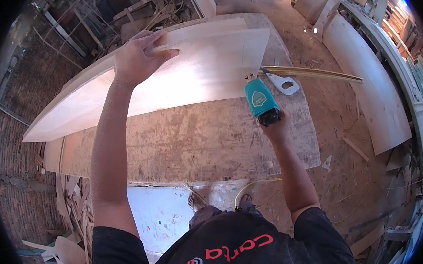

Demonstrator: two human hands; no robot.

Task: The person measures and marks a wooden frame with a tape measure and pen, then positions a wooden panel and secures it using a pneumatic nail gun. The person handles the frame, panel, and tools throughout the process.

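A long pale plywood panel (188, 77) stands on its edge across the wooden work table (188, 146), with another board behind its upper edge. My left hand (140, 58) is closed over the panel's top edge, fingers on the far side and partly hidden. In my right hand (279, 125) is a teal nail gun (259, 98), gripped by a handle mostly hidden beneath its body. Its nose meets or nearly meets the panel's lower right end; I cannot tell which. Just right of the gun lies a handsaw (284, 83) with a pale grey handle.
Thin gold-coloured strips (320, 71) jut past the table's right edge. A large curved sheet (365, 87) leans at the right. Wood offcuts (73, 254) pile up at the lower left, near a brick wall (12, 160). A yellow hose (242, 191) lies by my feet.
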